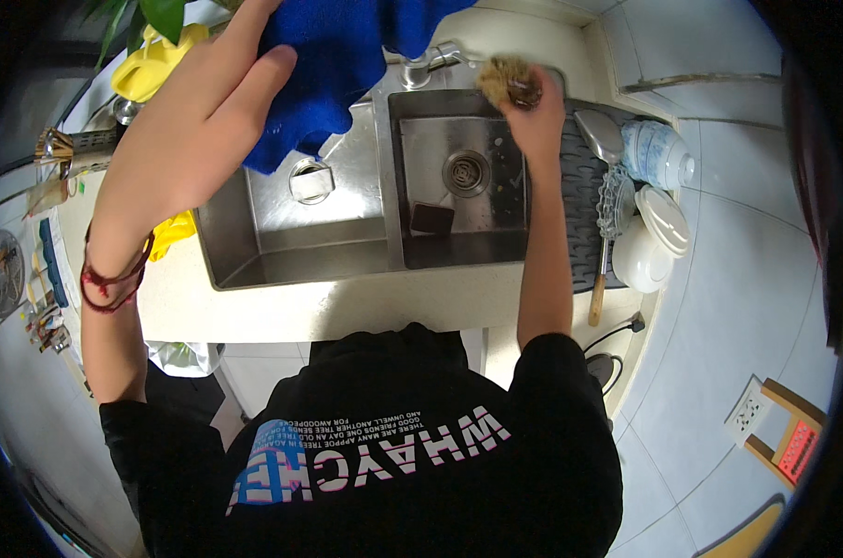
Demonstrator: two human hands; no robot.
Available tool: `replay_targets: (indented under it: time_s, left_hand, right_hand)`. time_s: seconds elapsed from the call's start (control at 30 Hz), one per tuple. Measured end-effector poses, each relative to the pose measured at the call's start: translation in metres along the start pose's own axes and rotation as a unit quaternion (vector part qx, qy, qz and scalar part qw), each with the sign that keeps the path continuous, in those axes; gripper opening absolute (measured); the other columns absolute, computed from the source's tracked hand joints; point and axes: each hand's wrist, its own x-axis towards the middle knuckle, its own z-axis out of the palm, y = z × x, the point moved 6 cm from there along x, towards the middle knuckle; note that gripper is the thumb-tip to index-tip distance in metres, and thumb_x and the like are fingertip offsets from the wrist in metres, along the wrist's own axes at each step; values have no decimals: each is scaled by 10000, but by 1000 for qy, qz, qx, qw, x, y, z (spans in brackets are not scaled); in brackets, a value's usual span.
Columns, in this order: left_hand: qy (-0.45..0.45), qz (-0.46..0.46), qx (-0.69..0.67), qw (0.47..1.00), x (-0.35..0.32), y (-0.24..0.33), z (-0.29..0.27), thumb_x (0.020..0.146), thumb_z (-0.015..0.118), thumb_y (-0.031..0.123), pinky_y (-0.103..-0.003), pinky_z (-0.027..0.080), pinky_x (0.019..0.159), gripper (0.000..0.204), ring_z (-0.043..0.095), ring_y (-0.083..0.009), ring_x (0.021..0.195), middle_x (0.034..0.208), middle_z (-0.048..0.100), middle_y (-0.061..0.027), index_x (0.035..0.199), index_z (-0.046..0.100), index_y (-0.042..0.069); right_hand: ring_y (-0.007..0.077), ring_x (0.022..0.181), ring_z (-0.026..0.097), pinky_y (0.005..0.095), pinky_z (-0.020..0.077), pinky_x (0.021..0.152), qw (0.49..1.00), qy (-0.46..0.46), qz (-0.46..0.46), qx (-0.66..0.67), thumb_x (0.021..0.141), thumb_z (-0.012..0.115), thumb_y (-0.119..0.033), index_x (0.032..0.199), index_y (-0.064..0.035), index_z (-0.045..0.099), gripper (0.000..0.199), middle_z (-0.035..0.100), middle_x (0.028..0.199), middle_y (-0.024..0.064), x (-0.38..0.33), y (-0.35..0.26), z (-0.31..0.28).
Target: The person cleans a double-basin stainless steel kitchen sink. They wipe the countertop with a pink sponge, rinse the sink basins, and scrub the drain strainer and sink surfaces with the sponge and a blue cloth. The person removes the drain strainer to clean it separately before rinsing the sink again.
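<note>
Raised over the left side of the sink, my left hand (184,139) is closed on a blue cloth (319,74) that hangs down and covers part of the left basin's far edge. At the far right corner of the sink, my right hand (539,121) grips a round scrub brush (507,80) with tan bristles and a dark brown knob. Below my hands lies a double-basin steel sink (393,232). A dark brown sponge (432,219) rests in the right basin, near its drain (465,174). The left drain has a pale square piece (311,183) over it.
The faucet (426,67) stands behind the sink. On the right, a grey drying mat (581,200) holds a skimmer (612,214), blue-patterned bowls (654,151) and a white lidded pot (646,251). A yellow bottle (152,67) and a yellow cloth (170,235) are at the left.
</note>
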Motion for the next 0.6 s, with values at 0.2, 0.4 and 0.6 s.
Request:
replay_targets:
  time_s: [0.2, 0.4, 0.6]
  left_hand:
    - [-138, -225, -480, 837, 19, 26, -6, 879, 445, 119, -302, 263, 1107, 654, 424, -229, 1280, 1428, 413, -155, 1497, 238, 54]
    - [-114, -237, -670, 694, 22, 54, 4, 828, 503, 161, -311, 345, 1066, 751, 481, -245, 1218, 1360, 453, -189, 1498, 192, 25]
    - [-37, -226, -769, 597, 32, 84, 11, 895, 480, 61, -319, 469, 987, 633, 565, -218, 1146, 1332, 472, -182, 1464, 207, 10]
  right_hand:
    - [377, 1024, 559, 410, 473, 878, 991, -3, -123, -59, 673, 718, -43, 1232, -60, 573, 578, 590, 1111, 172, 72, -45, 1]
    - [351, 1321, 408, 369, 308, 1111, 977, -165, -107, 79, 667, 540, 55, 1384, 62, 379, 735, 457, 1375, 267, 101, 17, 62]
    - [209, 1195, 556, 314, 442, 997, 941, -86, 100, 310, 831, 645, 1, 1343, 13, 470, 541, 536, 1342, 162, 33, 38, 22]
